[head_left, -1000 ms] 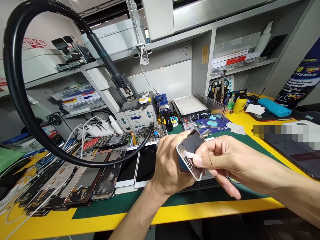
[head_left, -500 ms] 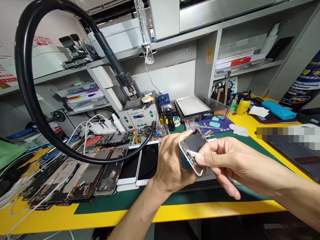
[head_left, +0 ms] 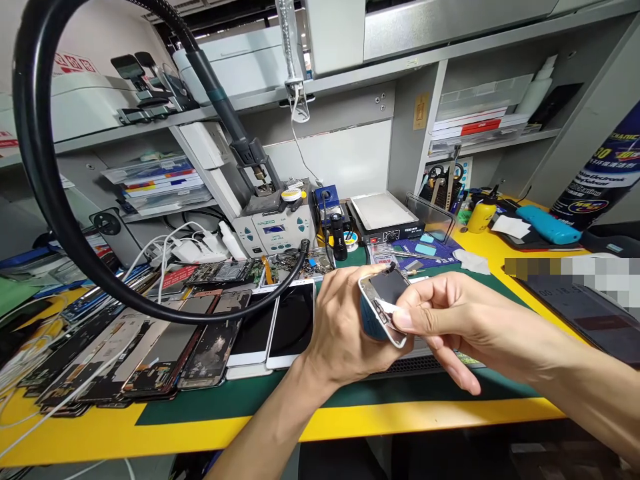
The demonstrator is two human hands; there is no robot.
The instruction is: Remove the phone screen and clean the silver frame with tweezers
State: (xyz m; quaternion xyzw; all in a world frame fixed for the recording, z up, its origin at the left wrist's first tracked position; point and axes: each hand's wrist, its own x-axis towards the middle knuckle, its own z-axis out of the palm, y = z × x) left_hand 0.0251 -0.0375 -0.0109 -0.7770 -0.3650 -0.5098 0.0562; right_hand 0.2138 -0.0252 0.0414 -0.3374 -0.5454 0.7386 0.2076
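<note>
One opened phone point(head_left: 389, 287) is still clasped in the left hand point(head_left: 343, 327), the right hand point(head_left: 445, 317) pinches a white strip point(head_left: 387, 306); more blue side point(head_left: 371, 321) shows than before.

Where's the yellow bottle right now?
In the head view, the yellow bottle stands on the right side of the bench, just left of the white paper piece and the blue tool, below the right-hand shelf.

Worn on the head, facing forward and down, seemingly fairly near.
</note>
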